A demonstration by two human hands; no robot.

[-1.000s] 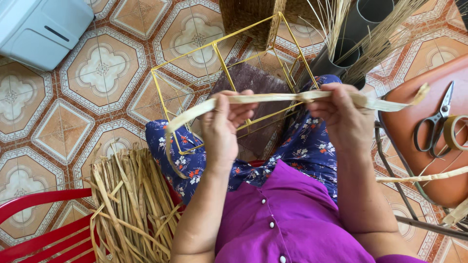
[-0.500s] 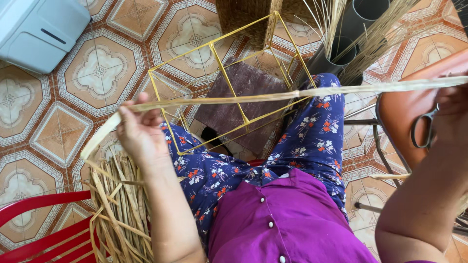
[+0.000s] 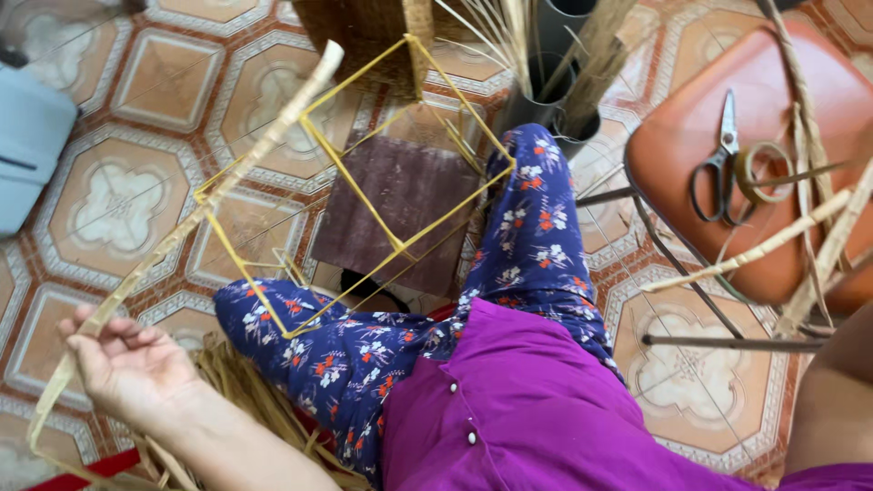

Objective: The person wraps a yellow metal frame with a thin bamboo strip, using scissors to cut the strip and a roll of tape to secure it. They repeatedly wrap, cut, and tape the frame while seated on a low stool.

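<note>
The left hand (image 3: 127, 364) pinches a long, flat, pale straw strip (image 3: 195, 223) beside a yellow wire frame (image 3: 400, 241). The right hand's fingers lie out of view.

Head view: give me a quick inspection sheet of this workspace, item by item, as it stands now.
Surface: patterned terracotta and cream tiled floor; person seated, in purple shirt and blue floral trousers.
Job's things: long flat pale straw strip running from the left hand up across the yellow wire box frame; brown woven mat under the frame.
Clutter: bundle of loose straw strips by the knee; black-handled scissors and tape roll on the orange-brown stool seat; grey tubes holding reeds.
Grippers: left hand closed around the strip; right hand out of view, only the forearm shows.
Cables: nothing seen.
Surroundings: pale blue plastic box at left; red plastic edge below.
</note>
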